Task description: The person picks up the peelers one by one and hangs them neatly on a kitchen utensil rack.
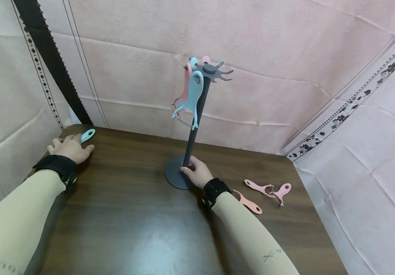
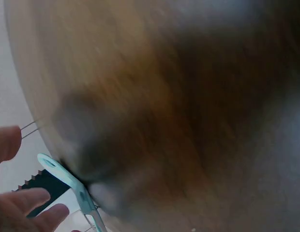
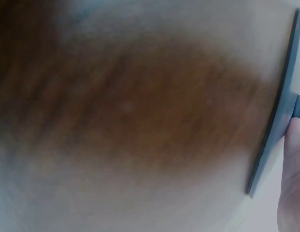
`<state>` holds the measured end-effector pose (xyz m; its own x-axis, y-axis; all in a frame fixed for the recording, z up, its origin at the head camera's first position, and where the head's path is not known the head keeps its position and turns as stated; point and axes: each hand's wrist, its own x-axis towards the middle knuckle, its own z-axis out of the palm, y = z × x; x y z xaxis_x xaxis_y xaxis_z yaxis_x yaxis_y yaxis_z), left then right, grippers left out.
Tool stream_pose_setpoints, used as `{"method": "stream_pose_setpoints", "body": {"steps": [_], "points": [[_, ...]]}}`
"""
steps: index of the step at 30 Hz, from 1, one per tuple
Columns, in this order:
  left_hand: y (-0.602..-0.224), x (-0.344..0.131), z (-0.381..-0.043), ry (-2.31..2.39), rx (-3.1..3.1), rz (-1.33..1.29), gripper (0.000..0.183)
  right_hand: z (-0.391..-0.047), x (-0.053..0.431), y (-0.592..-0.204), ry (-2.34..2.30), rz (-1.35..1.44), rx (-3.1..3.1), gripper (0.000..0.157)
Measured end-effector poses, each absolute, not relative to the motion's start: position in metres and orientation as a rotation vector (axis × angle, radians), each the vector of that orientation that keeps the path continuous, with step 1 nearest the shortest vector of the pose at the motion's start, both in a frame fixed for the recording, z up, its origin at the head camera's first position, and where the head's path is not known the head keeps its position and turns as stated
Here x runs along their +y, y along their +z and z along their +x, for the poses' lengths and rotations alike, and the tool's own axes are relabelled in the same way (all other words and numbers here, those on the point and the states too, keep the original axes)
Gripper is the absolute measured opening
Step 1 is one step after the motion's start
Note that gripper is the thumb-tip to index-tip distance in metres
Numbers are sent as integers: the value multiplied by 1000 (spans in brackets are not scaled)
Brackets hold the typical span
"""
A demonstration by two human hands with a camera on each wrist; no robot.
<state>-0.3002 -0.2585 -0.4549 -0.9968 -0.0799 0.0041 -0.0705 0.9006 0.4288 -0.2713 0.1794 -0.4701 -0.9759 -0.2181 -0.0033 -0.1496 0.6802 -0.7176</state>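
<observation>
At the far left of the table, my left hand reaches over a light blue peeler. The left wrist view shows the thumb and fingers spread beside this peeler's handle, not closed round it. My right hand grips the dark grey pole of a hanging stand low down, just above its round base. Its thumb lies against the pole in the right wrist view. From the stand's hooked top hang blue and pink peelers, a blue one in front.
Right of the stand, two pink peelers lie together on the brown wooden table. A peach peeler lies nearer, partly behind my right forearm. Pale patterned cloth hangs behind the table and along both sides.
</observation>
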Motion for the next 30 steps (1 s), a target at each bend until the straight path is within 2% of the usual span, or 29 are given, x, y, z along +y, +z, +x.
{"method": "stream_pose_setpoints", "body": {"steps": [14,20,24,28,30], "points": [[-464,-262,-297,-616,-3099,157,80,-271,178,-467,-1183,-305,2795,15],[-461,-262,-293,-560,-3095,203,73,-271,178,-468,-1184,-298,2785,14],[-460,-260,-293,-469,-3106,172,62,-271,178,-469,-1181,-293,2782,14],[-458,-257,-292,-408,-3056,77,38,-271,178,-469,-1177,-298,2787,15],[-457,-256,-293,-407,-3051,56,36,-271,178,-469,-1173,-298,2790,16]]}}
